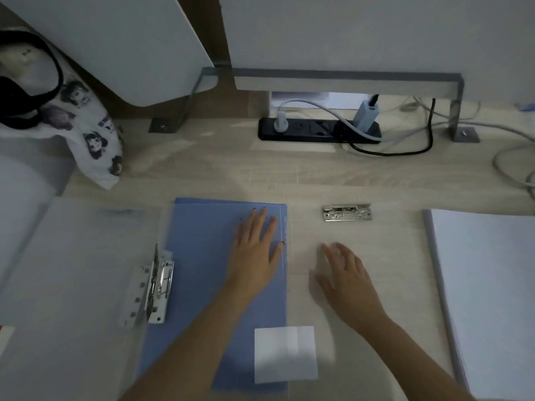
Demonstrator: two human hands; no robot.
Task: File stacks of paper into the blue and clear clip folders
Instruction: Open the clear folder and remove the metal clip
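I am seated at an office-type workstation: a pale wood-grain desk (pixel 231 169). Behind it stand white divider panels (pixel 347 30) on metal brackets; a black power strip (pixel 318 130) with plugged cables lies just below them.

Both bare forearms reach in from the near edge, angling toward the middle. The left hand (pixel 256 244) lies palm down, flat, fingers straight and slightly spread, pointing to the far side, thumb out to the right. The right hand (pixel 344 273) sits just to its right and a little nearer, also palm down, fingers loosely spread and pointing far-left; it is somewhat blurred. Neither hand grips anything. The two hands are near each other but apart.
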